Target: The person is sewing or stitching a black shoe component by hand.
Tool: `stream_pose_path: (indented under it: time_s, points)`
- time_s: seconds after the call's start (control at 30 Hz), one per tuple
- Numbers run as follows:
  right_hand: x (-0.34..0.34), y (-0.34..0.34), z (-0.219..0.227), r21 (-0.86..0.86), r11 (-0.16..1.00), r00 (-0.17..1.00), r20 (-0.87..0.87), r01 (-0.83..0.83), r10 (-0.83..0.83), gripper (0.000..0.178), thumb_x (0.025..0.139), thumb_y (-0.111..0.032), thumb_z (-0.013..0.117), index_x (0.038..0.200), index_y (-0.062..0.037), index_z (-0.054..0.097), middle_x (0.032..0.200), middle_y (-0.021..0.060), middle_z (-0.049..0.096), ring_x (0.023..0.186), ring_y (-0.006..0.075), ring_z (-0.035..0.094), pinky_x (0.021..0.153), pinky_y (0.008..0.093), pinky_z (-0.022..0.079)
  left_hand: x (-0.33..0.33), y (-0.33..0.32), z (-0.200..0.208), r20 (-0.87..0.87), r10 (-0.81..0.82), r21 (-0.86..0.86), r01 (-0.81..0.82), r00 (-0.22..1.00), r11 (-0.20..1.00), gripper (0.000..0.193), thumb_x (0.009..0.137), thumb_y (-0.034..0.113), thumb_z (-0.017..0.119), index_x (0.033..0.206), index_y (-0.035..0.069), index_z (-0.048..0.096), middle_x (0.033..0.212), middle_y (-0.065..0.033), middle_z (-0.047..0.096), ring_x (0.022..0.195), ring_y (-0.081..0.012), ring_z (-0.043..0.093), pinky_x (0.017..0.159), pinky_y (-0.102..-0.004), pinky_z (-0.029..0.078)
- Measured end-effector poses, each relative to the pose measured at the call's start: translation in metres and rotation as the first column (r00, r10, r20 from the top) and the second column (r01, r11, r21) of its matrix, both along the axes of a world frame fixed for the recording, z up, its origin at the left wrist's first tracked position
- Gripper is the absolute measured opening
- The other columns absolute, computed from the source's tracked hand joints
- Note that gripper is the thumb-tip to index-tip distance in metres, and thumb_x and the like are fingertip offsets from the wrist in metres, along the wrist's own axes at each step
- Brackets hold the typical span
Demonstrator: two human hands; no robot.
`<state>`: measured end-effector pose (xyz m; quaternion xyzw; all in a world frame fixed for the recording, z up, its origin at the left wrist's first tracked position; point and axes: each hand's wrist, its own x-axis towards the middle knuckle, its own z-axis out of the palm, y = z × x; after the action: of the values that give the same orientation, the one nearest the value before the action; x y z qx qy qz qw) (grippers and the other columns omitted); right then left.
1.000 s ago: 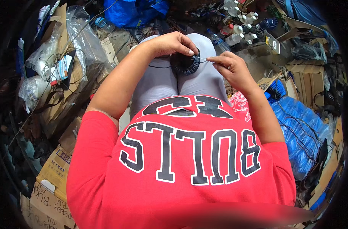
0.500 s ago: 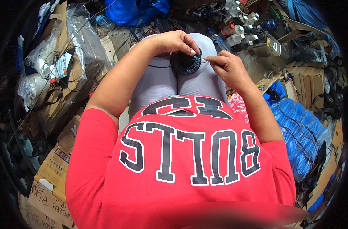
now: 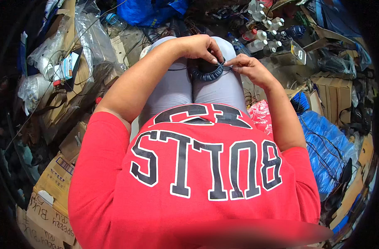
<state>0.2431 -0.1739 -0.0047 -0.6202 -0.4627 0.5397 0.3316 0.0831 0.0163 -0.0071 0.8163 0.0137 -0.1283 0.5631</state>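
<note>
A dark curved piece with a ribbed, gathered rim point(image 3: 208, 76) rests over my knees, on my grey trousers point(image 3: 168, 89). My left hand point(image 3: 202, 47) is closed on its far right edge, thumb and fingers pinched together. Close by, my right hand point(image 3: 251, 68) pinches at the same corner, its fingertips nearly meeting the left ones. What is between the right fingertips is too small to make out. A thin dark cord point(image 3: 177, 69) runs from the piece leftward across my thigh, and dark strands cross at the pinched corner.
Several plastic bottles point(image 3: 260, 43) stand beyond my right knee. Blue plastic sheeting point(image 3: 322, 145) and cardboard point(image 3: 332, 93) lie at the right. Clear plastic bags point(image 3: 89, 39) and a yellow carton point(image 3: 56, 178) are at the left. A blue bag point(image 3: 152, 12) lies ahead.
My right hand has moved in against the left fingers. The pale thin line between it and the dark piece no longer shows. My left hand has shifted slightly right, and the piece's rim has tilted.
</note>
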Motion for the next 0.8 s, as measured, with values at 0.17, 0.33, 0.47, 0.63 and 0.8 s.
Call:
stream_pose_path:
  time_s: [0.17, 0.33, 0.47, 0.63, 0.8]
  points:
    - [0.011, 0.004, -0.012, -0.017, 0.999, 0.996, -0.086, -0.037, 0.035, 0.024, 0.082, -0.007, 0.060, 0.104, -0.0094, 0.068, 0.099, 0.0019, 0.057, 0.096, 0.0134, 0.051, 0.088, 0.0254, 0.037, 0.003, 0.000, -0.005, -0.014, 0.017, -0.035, -0.018, 1.000, 0.999, 0.024, 0.075, 0.009, 0.070, 0.099, 0.007, 0.070, 0.092, -0.0064, 0.063, 0.090, -0.0171, 0.057, 0.084, -0.0289, 0.044]
    - [0.017, 0.008, -0.015, -0.031, 0.997, 0.995, -0.073, -0.075, 0.073, 0.025, 0.082, -0.006, 0.060, 0.105, -0.0091, 0.068, 0.100, 0.0021, 0.057, 0.099, 0.0135, 0.050, 0.090, 0.0251, 0.036, 0.003, -0.001, -0.007, 0.016, 0.030, -0.040, -0.029, 0.999, 0.999, 0.023, 0.075, 0.008, 0.070, 0.097, 0.007, 0.070, 0.090, -0.0059, 0.062, 0.088, -0.0166, 0.057, 0.083, -0.0283, 0.045]
    - [0.019, 0.009, -0.017, -0.034, 0.996, 0.993, -0.090, -0.086, 0.082, 0.026, 0.080, -0.005, 0.060, 0.105, -0.0089, 0.068, 0.100, 0.0020, 0.057, 0.098, 0.0128, 0.049, 0.090, 0.0248, 0.036, 0.004, -0.001, -0.007, 0.029, 0.024, -0.016, -0.024, 0.999, 1.000, 0.022, 0.075, 0.007, 0.070, 0.097, 0.007, 0.070, 0.090, -0.0060, 0.062, 0.087, -0.0159, 0.057, 0.082, -0.0274, 0.045]
    - [0.003, 0.008, -0.014, -0.003, 1.000, 0.995, -0.099, -0.021, 0.020, 0.024, 0.080, -0.006, 0.062, 0.102, -0.0092, 0.070, 0.090, 0.0002, 0.057, 0.089, 0.0100, 0.050, 0.082, 0.0234, 0.039, 0.000, -0.001, -0.009, 0.009, 0.061, -0.020, -0.061, 0.998, 0.998, 0.020, 0.074, 0.006, 0.070, 0.093, 0.005, 0.070, 0.089, -0.0067, 0.063, 0.086, -0.0153, 0.058, 0.078, -0.0278, 0.046]
    - [-0.042, 0.000, 0.002, 0.266, 0.957, 0.959, 0.223, 0.112, -0.174, 0.023, 0.078, -0.005, 0.067, 0.099, -0.0119, 0.071, 0.077, -0.0002, 0.054, 0.073, 0.0085, 0.050, 0.066, 0.0237, 0.042, -0.019, -0.005, 0.001, 0.053, 0.273, 0.228, -0.278, 0.961, 0.933, 0.019, 0.073, 0.003, 0.068, 0.092, 0.004, 0.067, 0.090, -0.0076, 0.062, 0.084, -0.0162, 0.058, 0.073, -0.0297, 0.047]
